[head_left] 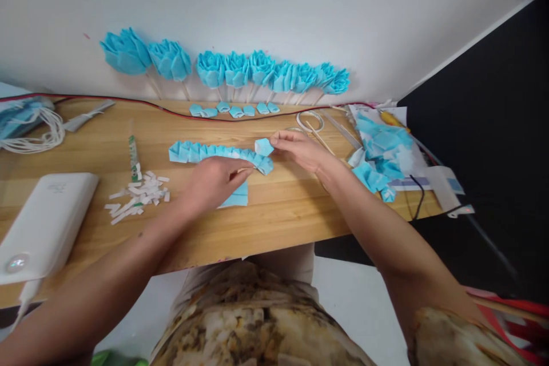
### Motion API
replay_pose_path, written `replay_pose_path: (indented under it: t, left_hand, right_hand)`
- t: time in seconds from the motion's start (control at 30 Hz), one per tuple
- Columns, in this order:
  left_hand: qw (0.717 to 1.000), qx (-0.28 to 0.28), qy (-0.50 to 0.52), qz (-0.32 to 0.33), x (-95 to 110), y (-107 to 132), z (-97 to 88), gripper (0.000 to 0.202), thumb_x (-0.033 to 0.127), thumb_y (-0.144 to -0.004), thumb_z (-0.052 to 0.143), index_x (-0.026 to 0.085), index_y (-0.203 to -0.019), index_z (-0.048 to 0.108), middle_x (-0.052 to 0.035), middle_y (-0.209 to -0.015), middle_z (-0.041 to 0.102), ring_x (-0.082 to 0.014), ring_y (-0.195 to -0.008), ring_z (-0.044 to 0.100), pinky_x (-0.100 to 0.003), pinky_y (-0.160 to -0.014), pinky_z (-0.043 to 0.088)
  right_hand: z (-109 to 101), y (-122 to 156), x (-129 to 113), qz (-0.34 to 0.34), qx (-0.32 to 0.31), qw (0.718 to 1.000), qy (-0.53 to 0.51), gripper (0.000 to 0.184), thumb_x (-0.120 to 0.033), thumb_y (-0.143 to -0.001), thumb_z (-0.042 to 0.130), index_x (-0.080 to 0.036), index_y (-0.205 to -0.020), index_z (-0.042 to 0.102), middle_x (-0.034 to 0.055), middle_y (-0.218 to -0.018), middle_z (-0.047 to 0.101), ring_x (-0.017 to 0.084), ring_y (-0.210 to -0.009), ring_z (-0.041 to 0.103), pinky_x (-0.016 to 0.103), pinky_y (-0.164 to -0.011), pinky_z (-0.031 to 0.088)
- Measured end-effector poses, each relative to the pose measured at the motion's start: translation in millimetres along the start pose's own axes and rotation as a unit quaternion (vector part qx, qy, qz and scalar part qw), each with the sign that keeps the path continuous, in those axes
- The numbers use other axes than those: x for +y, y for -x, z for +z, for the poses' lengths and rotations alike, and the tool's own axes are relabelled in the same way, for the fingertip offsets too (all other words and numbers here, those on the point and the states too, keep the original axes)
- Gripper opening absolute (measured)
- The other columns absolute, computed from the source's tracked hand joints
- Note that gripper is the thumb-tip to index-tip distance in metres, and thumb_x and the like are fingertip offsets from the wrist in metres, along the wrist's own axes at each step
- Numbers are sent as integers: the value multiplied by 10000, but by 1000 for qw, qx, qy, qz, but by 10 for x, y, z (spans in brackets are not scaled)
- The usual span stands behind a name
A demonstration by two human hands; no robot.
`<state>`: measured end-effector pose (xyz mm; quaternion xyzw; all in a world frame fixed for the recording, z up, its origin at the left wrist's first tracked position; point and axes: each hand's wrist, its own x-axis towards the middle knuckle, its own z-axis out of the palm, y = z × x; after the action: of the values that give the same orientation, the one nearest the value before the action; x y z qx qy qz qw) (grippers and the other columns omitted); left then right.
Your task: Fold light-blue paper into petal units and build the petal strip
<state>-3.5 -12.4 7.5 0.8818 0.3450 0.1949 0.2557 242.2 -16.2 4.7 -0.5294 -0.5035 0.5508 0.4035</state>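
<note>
A row of overlapping, folded light-blue paper petals [201, 151] lies across the wooden table. My left hand [217, 180] is closed in a pinch at the right end of this row. Between the thumb and fingers of my right hand [300, 148] is a single folded blue petal [263, 147], held just above the row's right end. Whether the petal touches the row, I cannot tell. Under my left hand a flat piece of blue paper [237, 195] shows in part.
Blue paper flowers [261, 68] on sticks lean against the wall, behind loose petals [235, 111] and a red-black cable [171, 111]. Leftward are white paper strips [148, 191] and a white power bank [51, 223]. Tape rolls [310, 114] and crumpled blue paper [381, 143] lie rightward.
</note>
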Motion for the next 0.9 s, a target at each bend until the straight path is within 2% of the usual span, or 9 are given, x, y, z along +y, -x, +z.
replay_pose_path:
  t: [0.1, 0.2, 0.33, 0.43, 0.5, 0.57, 0.67, 0.77, 0.9]
  left_hand:
    - [995, 59, 56, -48, -9, -26, -29, 324, 354, -945, 506, 178, -790, 729, -10, -659, 651, -145, -617, 555, -264, -585, 364]
    - [987, 120, 95, -50, -27, -65, -59, 312, 377, -926, 530, 172, -775, 711, -17, -687, 650, -141, -633, 544, -269, -606, 384]
    - [984, 107, 137, -20, -49, -97, -134, 273, 393, -889, 576, 186, -839, 747, -43, -815, 713, -165, -736, 610, -277, -683, 435]
    - [981, 103, 154, -52, -54, -71, -295, 236, 374, -853, 617, 193, -775, 745, -24, -772, 717, -162, -719, 617, -261, -659, 438]
    - [975, 139, 144, -94, -76, -27, -462, 225, 354, -834, 634, 188, -714, 728, -8, -691, 687, -153, -669, 600, -247, -614, 423]
    - [962, 205, 128, -128, -133, 30, -646, 218, 352, -828, 642, 186, -716, 731, -1, -647, 656, -148, -641, 585, -241, -583, 415]
    - [932, 302, 120, -161, -296, 109, -854, 206, 340, -833, 628, 187, -740, 731, -2, -632, 650, -144, -628, 586, -236, -589, 449]
    - [908, 349, 137, -186, -523, 153, -911, 213, 325, -844, 596, 187, -744, 723, -8, -639, 672, -136, -612, 598, -234, -608, 484]
    - [894, 366, 146, -215, -823, 168, -817, 225, 333, -838, 588, 178, -734, 713, -12, -630, 673, -137, -606, 601, -231, -594, 478]
  right_hand:
    - [26, 55, -80, -42, 9, 996, 82, 268, -448, -724, 744, -189, -758, 685, -13, -768, 669, 142, -788, 591, 304, -812, 452]
    - [114, 109, -181, -56, -6, 989, 139, 250, -439, -755, 713, -190, -764, 688, -2, -774, 677, 149, -768, 587, 308, -771, 443]
    - [316, 125, -388, -97, -36, 966, 236, 192, -377, -796, 668, -190, -767, 698, 10, -780, 690, 155, -747, 593, 313, -737, 439]
    - [491, 51, -579, -137, -51, 948, 282, 161, -329, -811, 661, -187, -745, 698, 13, -775, 688, 158, -755, 594, 317, -740, 438]
    - [594, -60, -675, -168, -49, 947, 269, 223, -369, -856, 630, -184, -754, 702, 16, -776, 682, 159, -764, 592, 317, -745, 442]
    - [681, -224, -713, -201, -43, 952, 228, 322, -439, -920, 547, -184, -823, 718, 25, -819, 689, 161, -793, 598, 316, -765, 451]
    - [804, -532, -647, -230, -56, 950, 204, 353, -448, -949, 500, -182, -938, 732, 33, -890, 702, 163, -834, 609, 306, -786, 450]
    - [945, -825, -515, -229, -70, 931, 275, 291, -391, -911, 562, -171, -961, 747, 23, -847, 695, 158, -778, 584, 295, -746, 414]
    - [1118, -1061, -416, -205, -114, 899, 371, 261, -342, -882, 579, -178, -975, 759, 6, -764, 678, 152, -698, 532, 288, -675, 353]
